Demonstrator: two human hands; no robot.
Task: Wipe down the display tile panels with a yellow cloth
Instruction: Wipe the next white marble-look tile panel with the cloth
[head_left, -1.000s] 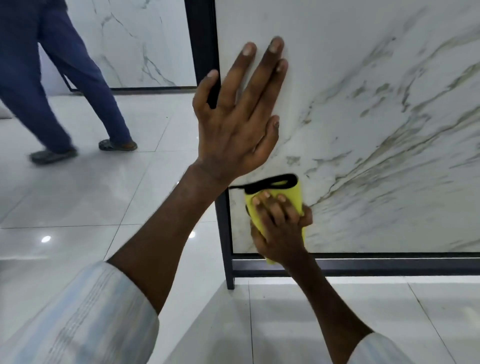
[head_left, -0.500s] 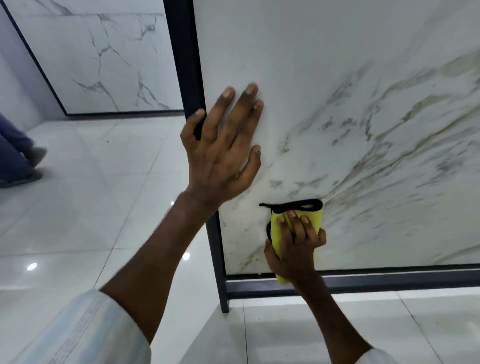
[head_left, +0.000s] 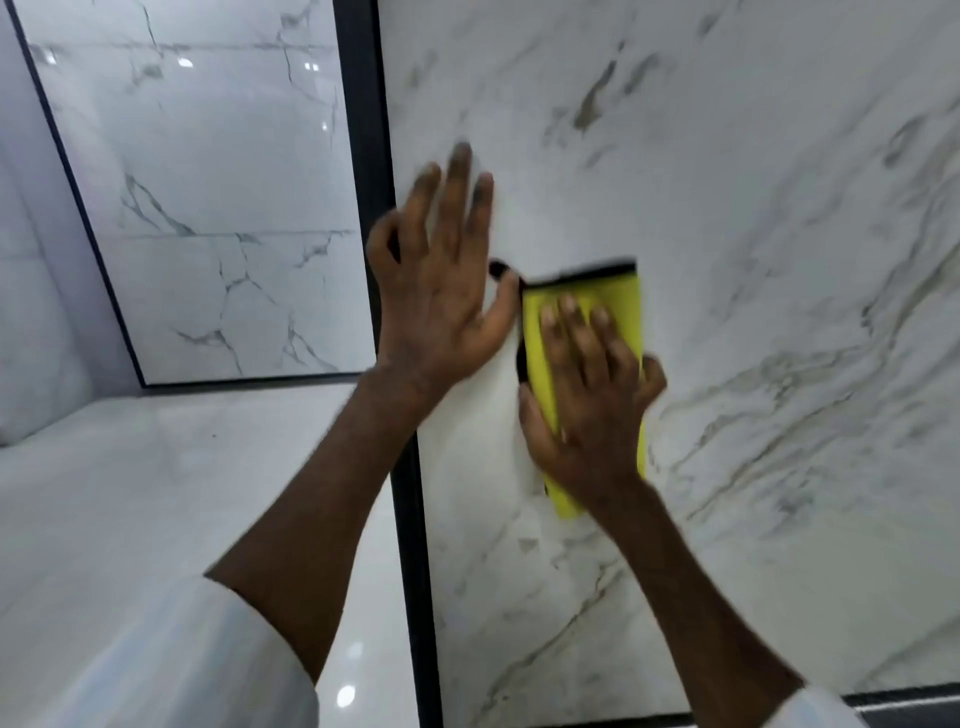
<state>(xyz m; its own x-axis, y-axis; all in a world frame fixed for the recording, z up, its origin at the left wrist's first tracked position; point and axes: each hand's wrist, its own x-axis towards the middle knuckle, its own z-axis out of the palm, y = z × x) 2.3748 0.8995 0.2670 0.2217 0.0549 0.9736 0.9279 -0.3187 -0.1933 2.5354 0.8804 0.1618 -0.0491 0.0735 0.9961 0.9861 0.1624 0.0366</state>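
**Head view: 2 hands on the marble-look panel, the right one pressing the cloth**

Head camera looks forward and down at a white tile panel (head_left: 753, 260) with grey-brown veins, upright in a black frame (head_left: 363, 130).

The left hand (head_left: 441, 312) lies flat against the panel just beside the frame's upright bar. Its fingers are straight and spread apart, holding nothing. The outermost finger overlaps the bar, and the thumb reaches toward the cloth's upper left corner. Motion blur softens the fingertips.

The yellow cloth (head_left: 618, 296) sits folded on the panel face at mid height, right of the left hand. A black trim (head_left: 587, 275) runs along its top edge. The right hand (head_left: 592, 410) covers most of it and presses it to the tile. Its fingers (head_left: 569, 312) lie side by side, nearly straight, pointing up. 1 finger bends at the cloth's right edge; blur hides whether it hooks that edge. A yellow strip shows below the wrist.

Pale sleeves (head_left: 182, 665) cover both forearms near the bottom of the view. Left of the frame a glossy white floor (head_left: 156, 493) runs back to a second veined panel (head_left: 208, 182), also black-edged.
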